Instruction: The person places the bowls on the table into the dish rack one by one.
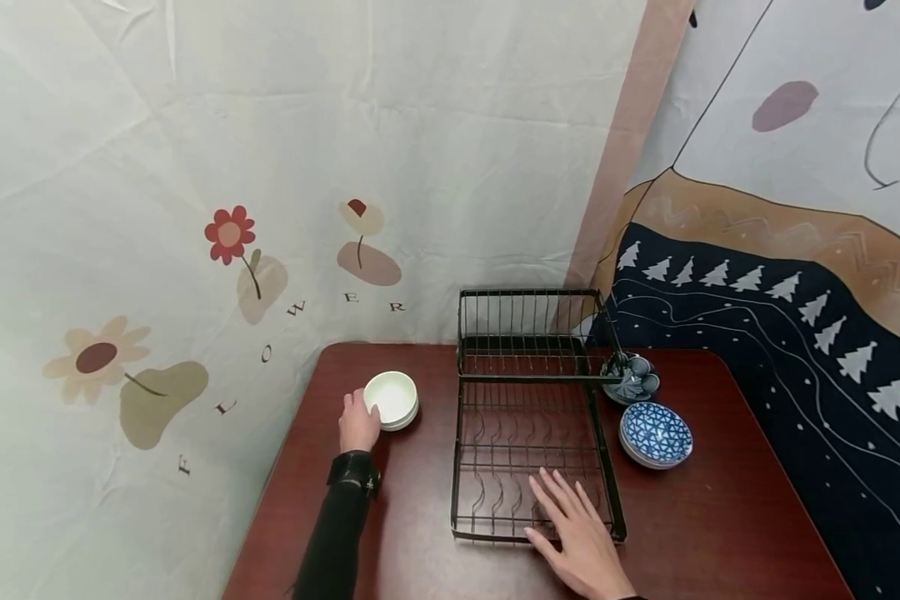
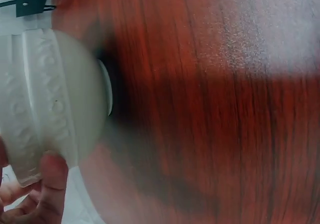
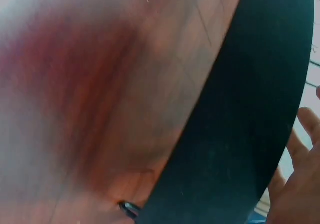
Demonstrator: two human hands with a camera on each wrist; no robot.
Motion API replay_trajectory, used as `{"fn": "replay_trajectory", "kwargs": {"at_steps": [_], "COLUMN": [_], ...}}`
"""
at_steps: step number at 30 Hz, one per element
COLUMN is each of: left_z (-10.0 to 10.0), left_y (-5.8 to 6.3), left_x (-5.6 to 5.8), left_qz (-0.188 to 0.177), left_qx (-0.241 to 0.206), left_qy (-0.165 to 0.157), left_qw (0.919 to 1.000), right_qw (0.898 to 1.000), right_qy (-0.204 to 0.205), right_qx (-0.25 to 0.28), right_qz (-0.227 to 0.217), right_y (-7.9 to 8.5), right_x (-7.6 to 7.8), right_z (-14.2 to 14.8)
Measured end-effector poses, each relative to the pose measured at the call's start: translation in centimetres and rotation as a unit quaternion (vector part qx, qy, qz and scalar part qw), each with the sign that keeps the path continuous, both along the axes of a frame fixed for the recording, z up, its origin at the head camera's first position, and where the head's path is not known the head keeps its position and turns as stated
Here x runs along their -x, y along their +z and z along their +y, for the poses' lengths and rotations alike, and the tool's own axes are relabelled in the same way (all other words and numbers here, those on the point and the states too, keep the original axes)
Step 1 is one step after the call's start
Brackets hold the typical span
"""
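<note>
- My left grip is closed on the rim of the stacked cream bowls, thumb on one side and fingers on the other.
- Taking hold of this stack looks like the step in hand; any lift from here calls for a firm pinch across both rims so the lower bowl doesn't slip.
- The bowls are smooth and pale, nested mouth up, with raised lettering round their outer bands and a narrow foot; they sit at the left of the worktop, apart from the rack. Whether the foot touches the wood, I can't tell.
- My right grip holds nothing, fingers spread over the front corner of the black two-tier wire dish rack; contact is unclear.
- Just right of that rack stand the blue-and-white patterned bowls, stacked, with the grey-blue petal-patterned dish behind them, partly hidden by the rack's frame.
</note>
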State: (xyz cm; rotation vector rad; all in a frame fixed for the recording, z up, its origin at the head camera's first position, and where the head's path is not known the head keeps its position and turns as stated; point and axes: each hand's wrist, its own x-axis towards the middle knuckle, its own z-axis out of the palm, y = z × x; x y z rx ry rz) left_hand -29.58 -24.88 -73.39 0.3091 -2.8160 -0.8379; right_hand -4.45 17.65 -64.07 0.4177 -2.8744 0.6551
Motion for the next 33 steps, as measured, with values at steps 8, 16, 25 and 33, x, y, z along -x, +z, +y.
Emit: {"fn": "replay_trajectory", "kwargs": {"at_steps": [8, 16, 25, 33], "left_z": [1.1, 1.5, 1.2, -0.4], "left_y": [0.4, 2.3, 1.8, -0.2], "left_x": [0.5, -0.1, -0.2, 0.0], "left_qz": [-0.001, 0.035, 0.050, 0.077], "left_qx": [-0.007, -0.006, -0.008, -0.023], "left_qy": [0.035, 0.033, 0.037, 0.040], "left_qw": [0.9994, 0.9988, 0.9980, 0.9960], "right_qw": [1.000, 1.000, 1.000, 0.999], "right_qy": [0.028, 0.023, 0.014, 0.012], "right_qx": [-0.014, -0.007, -0.012, 0.000], "right_qz": [0.002, 0.019, 0.002, -0.033], "right_y": [-0.9, -1.0, -0.9, -0.8], "right_x": [-1.1, -1.2, -1.2, -1.1], "right_z": [-1.0, -1.0, -0.8, -0.8]}}
